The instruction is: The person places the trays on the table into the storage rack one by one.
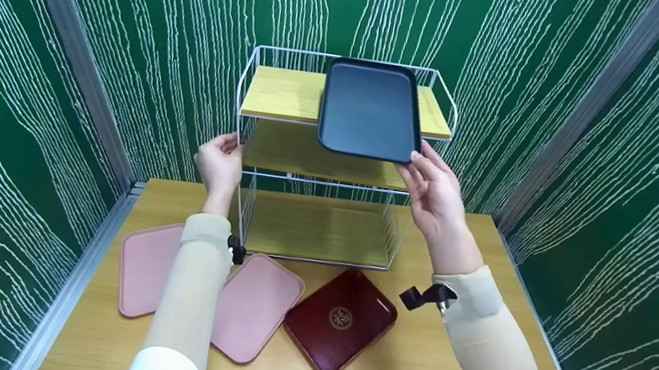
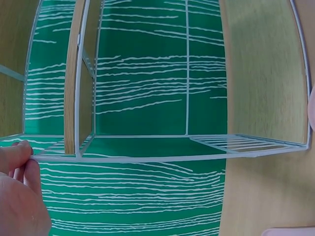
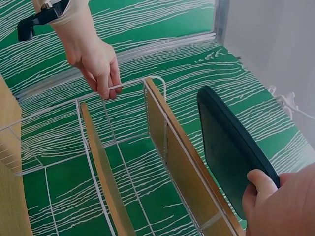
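In the head view my right hand (image 1: pixel 436 191) grips a dark, blue-black rectangular tray (image 1: pixel 372 110) by its near right corner, thumb on top. The tray overlaps the right part of the top shelf; the right wrist view shows the tray (image 3: pixel 231 147) apart from that shelf board, above it. My left hand (image 1: pixel 220 162) pinches the white wire side frame of a three-tier rack (image 1: pixel 244 84), between its top and middle boards. In the left wrist view the left hand (image 2: pixel 22 187) has thumb and fingers on that wire.
The rack's yellowish wooden boards (image 1: pixel 288 92) sit in white wire. Before it on the wooden table (image 1: pixel 426 369) lie a dark red tray (image 1: pixel 317 333) with a gold emblem, a pink tray (image 1: pixel 255 311) and another pink tray (image 1: pixel 146 268). Green walls (image 1: pixel 648 193) with white streaks stand around.
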A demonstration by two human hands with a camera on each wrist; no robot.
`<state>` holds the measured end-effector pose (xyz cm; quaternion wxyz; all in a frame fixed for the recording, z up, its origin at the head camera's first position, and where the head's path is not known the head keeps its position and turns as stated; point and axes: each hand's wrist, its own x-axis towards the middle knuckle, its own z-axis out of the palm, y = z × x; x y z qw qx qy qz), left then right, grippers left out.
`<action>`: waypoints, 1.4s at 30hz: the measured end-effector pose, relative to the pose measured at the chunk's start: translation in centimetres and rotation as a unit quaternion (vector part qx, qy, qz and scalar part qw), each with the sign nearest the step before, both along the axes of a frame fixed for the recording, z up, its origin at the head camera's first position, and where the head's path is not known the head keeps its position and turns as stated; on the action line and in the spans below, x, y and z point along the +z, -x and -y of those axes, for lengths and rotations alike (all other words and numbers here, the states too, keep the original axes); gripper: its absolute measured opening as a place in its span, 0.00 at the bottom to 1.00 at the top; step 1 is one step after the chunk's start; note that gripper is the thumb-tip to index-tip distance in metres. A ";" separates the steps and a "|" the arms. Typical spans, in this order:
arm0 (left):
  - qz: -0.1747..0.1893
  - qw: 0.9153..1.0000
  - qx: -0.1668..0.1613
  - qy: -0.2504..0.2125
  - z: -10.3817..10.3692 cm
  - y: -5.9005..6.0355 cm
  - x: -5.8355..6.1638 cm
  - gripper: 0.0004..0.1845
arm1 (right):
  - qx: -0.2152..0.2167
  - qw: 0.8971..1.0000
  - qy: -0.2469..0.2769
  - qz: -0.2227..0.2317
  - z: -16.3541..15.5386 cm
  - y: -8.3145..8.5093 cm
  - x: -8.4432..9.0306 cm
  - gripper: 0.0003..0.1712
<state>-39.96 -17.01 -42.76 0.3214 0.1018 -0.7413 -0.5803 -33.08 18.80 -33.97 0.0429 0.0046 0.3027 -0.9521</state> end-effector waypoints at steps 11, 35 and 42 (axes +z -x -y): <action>0.004 1.000 0.003 0.008 0.0 0.1 0.0 0.10 | 0.016 0.999 -0.014 0.029 0.4 1.1 1.2 0.35; -0.004 1.000 0.009 0.004 -0.2 0.1 0.1 0.10 | 0.008 0.997 -0.016 0.079 2.0 3.9 1.5 0.36; -0.005 1.000 0.009 0.006 -0.2 0.0 0.0 0.10 | -0.001 0.996 -0.030 0.088 2.2 4.3 1.3 0.36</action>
